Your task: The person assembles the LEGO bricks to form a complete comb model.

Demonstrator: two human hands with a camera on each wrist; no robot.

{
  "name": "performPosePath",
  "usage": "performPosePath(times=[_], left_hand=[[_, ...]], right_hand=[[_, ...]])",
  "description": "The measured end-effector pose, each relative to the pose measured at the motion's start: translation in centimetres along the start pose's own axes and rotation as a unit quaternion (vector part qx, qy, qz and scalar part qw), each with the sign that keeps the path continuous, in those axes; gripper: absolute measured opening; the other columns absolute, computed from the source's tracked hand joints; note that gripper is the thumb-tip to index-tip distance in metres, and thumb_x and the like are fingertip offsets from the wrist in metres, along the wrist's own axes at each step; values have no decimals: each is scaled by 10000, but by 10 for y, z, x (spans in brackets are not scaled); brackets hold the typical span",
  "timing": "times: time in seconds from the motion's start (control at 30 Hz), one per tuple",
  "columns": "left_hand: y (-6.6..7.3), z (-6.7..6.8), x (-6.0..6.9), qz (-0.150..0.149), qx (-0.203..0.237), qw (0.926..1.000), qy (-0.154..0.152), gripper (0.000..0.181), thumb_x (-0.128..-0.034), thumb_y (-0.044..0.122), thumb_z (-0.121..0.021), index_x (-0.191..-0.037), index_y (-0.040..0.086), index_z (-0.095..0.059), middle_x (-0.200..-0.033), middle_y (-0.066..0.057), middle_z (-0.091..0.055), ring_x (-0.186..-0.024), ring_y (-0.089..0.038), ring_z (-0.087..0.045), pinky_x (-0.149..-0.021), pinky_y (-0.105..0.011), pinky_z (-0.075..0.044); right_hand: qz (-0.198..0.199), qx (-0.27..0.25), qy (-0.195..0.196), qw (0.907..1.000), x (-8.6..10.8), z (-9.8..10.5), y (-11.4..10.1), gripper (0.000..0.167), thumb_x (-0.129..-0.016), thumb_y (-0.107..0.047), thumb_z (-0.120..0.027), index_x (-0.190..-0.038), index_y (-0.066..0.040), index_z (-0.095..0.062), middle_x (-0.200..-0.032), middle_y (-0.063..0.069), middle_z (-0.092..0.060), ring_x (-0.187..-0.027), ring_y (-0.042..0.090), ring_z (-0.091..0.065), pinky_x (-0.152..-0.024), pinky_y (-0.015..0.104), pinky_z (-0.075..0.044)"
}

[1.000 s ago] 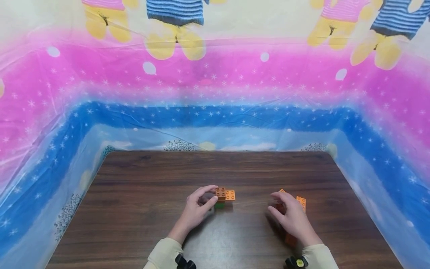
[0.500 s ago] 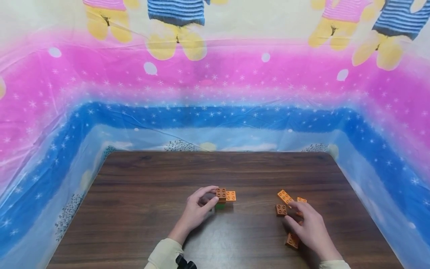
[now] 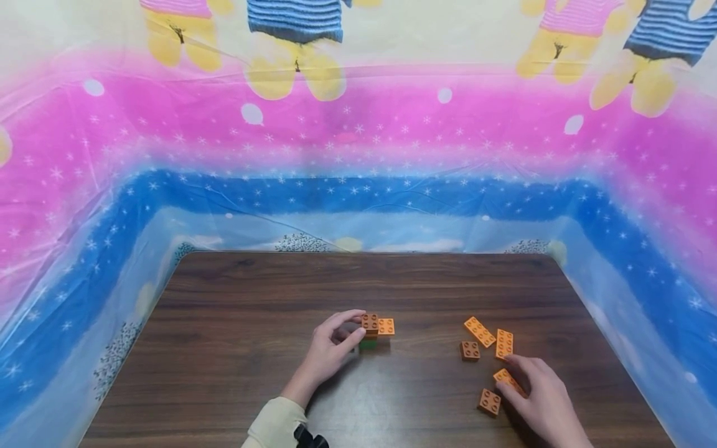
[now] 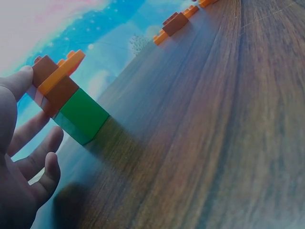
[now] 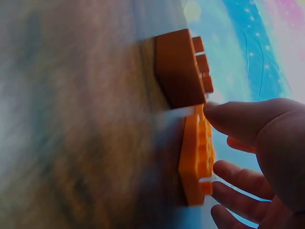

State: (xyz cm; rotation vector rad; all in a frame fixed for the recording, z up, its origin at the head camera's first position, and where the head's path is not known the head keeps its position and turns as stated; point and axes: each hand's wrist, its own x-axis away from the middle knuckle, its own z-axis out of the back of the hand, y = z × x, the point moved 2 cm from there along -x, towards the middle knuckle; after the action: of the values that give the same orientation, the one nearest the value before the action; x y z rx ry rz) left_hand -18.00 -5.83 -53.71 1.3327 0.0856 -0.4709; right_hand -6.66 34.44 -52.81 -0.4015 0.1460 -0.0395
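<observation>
on the wood-grained table [image 3: 246,292] the right hand [image 3: 542,392] has loosely parted fingers, any touch unclear. the left hand [image 3: 327,345] pinches an upright studded stack [image 3: 370,325], its orange plate [image 3: 386,326] jutting right. partly hidden by the right hand, an orange brick [image 3: 506,377] slants, far left to near right.

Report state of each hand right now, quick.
Left hand: holding the brick stack, pinched near its top.
Right hand: open, at the nearest orange brick; contact can't be told.

Table [image 3: 269,292] gleams; patterned backdrop [image 3: 347,155] — seemingly cloth — rises behind.
</observation>
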Motion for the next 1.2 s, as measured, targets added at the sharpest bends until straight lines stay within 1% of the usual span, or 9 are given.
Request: performPosePath(times=[0.2, 0.3, 0.37, 0.47, 0.6, 0.7, 0.8, 0.97, 1.2], left_hand=[[-1, 0, 0, 38, 33, 10000, -35, 340, -1018, 192, -720, -1353, 141, -701, -1226, -61, -707, -801, -225, -684, -671, -310, -572], [-1, -1, 1, 60, 41, 10000, -53, 342, -1017, 191, -720, -1355, 139, -699, -1227, -65, -706, -801, -225, -680, -671, -306, -570], [0, -1, 2, 74, 40, 10000, -53, 342, -1016, 189, -721, -1353, 132, -700, -1226, -69, -707, -799, -224, -676, -669, -302, -566], [0, -1, 2, 89, 17, 10000, -34, 342, -1014, 192, -724, -1349, 127, -701, -1224, -65, -709, -799, -220, -672, -672, -295, -560], [1, -1, 1, 89, 5, 10000, -24, 349, -1014, 199, -725, -1350, 111, -699, -1225, -58, -710, -801, -218, -671, -675, -293, -557], [1, -1, 1, 102, 3, 9999, -23, 351, -1014, 198, -725, -1350, 102, -698, -1224, -55, -710, -802, -221, -670, -676, -296, -555], [1, -1, 1, 100, 1, 9999, -22, 351, -1013, 196, -725, -1350, 101, -698, -1224, -57, -710, -803, -225, -670, -676, -296, -556], [1, 0, 0, 82, 17, 10000, -24, 347, -1016, 196, -722, -1352, 113, -698, -1229, -62, -708, -808, -237, -677, -677, -291, -562], [1, 0, 0, 124, 23, 9999, 7, 322, -1011, 202, -731, -1332, 209, -713, -1220, -47, -711, -801, -218, -674, -671, -292, -562]], right_hand=[[-443, 190, -601, 9970, 6, 1, 14, 651, -881, -567, -806, -1282, -64, -711, -1187, 135, -700, -1109, 386, -643, -900, 615, -509], [-632, 308, -871, 9937, 9, 2, 19, 703, -867, -606, -798, -1264, -32, -718, -1181, 160, -694, -1114, 414, -629, -915, 632, -495], [-709, 346, -967, 9922, 10, 2, 22, 718, -856, -613, -802, -1236, -8, -728, -1169, 172, -689, -1106, 423, -624, -920, 638, -487], [-753, 345, -970, 9918, 13, 2, 24, 683, -851, -604, -810, -1167, -2, -753, -1142, 170, -685, -1080, 416, -625, -919, 637, -484], [-695, 349, -853, 9933, 15, 3, 25, 527, -869, -511, -832, -1073, -28, -776, -1082, 134, -690, -1034, 380, -636, -911, 627, -486], [-684, 353, -800, 9938, 15, 4, 24, 443, -877, -451, -841, -1038, -43, -781, -1050, 110, -693, -1015, 359, -639, -906, 618, -488], [-716, 350, -788, 9937, 14, 3, 25, 439, -881, -438, -841, -1046, -36, -777, -1043, 103, -693, -1002, 348, -644, -890, 600, -504], [-762, 315, -773, 9936, 11, 2, 27, 457, -908, -427, -820, -1111, -23, -753, -1036, 94, -694, -938, 281, -661, -816, 535, -552], [-851, 105, -794, 9931, 9, 1, 29, 486, -938, -439, -789, -1167, -14, -733, -1035, 95, -698, -850, 200, -668, -752, 482, -570]])
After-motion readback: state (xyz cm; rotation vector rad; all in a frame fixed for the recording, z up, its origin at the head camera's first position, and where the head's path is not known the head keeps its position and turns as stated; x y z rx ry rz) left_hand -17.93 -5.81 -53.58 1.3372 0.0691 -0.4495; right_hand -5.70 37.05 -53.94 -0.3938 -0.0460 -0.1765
